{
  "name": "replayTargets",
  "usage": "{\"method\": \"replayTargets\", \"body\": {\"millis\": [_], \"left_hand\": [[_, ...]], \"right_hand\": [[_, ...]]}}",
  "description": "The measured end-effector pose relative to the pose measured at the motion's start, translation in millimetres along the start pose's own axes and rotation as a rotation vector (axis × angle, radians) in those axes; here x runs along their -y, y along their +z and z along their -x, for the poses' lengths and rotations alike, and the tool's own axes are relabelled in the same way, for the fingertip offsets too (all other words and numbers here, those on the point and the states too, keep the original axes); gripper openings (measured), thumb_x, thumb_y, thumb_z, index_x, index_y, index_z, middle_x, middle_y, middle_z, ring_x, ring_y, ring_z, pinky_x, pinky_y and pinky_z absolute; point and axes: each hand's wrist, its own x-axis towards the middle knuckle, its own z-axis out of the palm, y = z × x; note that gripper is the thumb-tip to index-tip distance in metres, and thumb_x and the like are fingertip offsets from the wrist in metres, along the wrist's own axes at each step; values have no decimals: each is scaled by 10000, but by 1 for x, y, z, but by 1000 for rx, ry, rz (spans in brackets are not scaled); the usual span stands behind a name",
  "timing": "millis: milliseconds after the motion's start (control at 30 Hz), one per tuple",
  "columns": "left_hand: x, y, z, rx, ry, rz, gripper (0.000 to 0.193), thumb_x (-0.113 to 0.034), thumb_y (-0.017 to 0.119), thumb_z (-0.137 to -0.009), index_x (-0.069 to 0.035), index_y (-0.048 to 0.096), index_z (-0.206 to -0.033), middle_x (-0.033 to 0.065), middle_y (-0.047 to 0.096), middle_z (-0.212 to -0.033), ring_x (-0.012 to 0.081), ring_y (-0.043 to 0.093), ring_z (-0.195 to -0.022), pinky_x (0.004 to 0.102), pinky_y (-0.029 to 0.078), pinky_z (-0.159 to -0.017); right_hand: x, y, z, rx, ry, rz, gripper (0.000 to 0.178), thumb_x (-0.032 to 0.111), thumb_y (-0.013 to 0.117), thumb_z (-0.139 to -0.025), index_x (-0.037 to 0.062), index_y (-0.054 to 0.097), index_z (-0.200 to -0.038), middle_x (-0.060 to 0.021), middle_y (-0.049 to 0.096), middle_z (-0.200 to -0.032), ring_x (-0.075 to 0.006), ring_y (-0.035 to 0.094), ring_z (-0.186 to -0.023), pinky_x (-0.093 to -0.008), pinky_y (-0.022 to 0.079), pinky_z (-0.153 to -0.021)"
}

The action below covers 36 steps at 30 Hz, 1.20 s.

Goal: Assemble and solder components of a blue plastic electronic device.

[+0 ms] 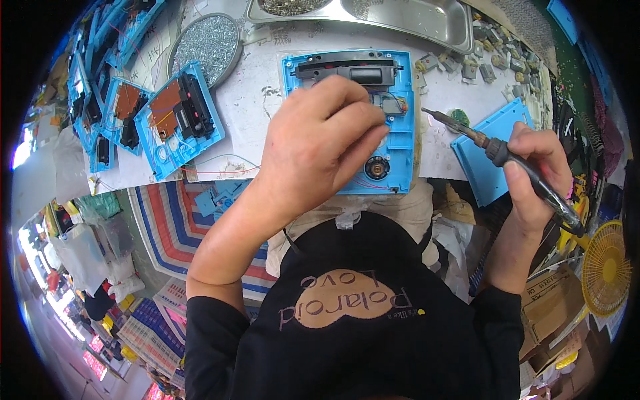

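A blue plastic casing (400, 140) lies open at the table's near edge in front of me. Inside it sit a black strip-shaped part (367, 75) near the far end, a small grey motor-like part (392, 105) with thin wires, and a round black speaker-like disc (377, 168). Over the casing's left and middle is my left hand (323, 137), its fingers bent and pinched together. Whatever is between those fingertips is hidden. My right hand (539, 170) grips the black handle of a soldering iron (497, 151). The iron's metal tip points left, just right of the casing and apart from it.
Blue casings with brown boards (175, 120) are piled at the left. A round tray of screws (207, 48) and a steel tray (400, 23) stand at the back. Small grey parts (490, 67) lie scattered back right, above a flat blue panel (490, 167). A yellow fan (607, 267) is far right.
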Motion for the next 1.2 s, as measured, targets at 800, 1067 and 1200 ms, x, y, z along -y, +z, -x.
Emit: {"method": "replayTargets", "body": {"millis": [800, 1067, 1200], "left_hand": [[-9, 5, -17, -11, 34, -586, 211, -146, 794, -761, -172, 747, -966, 15, 631, -1282, 241, 547, -1224, 544, 198, -1134], [-3, 16, -15, -75, 64, -521, 198, -155, 787, -785, -173, 749, -979, 23, 630, -1280, 251, 552, -1217, 552, 193, -1144], [-11, 14, -19, -6, -1, -550, 185, -148, 778, -793, -151, 739, -974, 33, 623, -1278, 257, 553, -1217, 558, 180, -1151]], "right_hand": [[-8, 12, -6, 30, -2, 60, 228, 15, 740, -823, -3, 641, -1027, 27, 530, -770, -45, 443, -667, -207, 333, -609], [-13, 15, -7, 5, 43, 24, 222, 29, 744, -831, 2, 643, -1027, 37, 524, -768, -38, 442, -670, -203, 334, -610], [-14, 17, -8, 6, 55, 2, 223, 39, 752, -833, 2, 646, -1026, 39, 535, -765, -32, 443, -661, -200, 332, -602]]}}
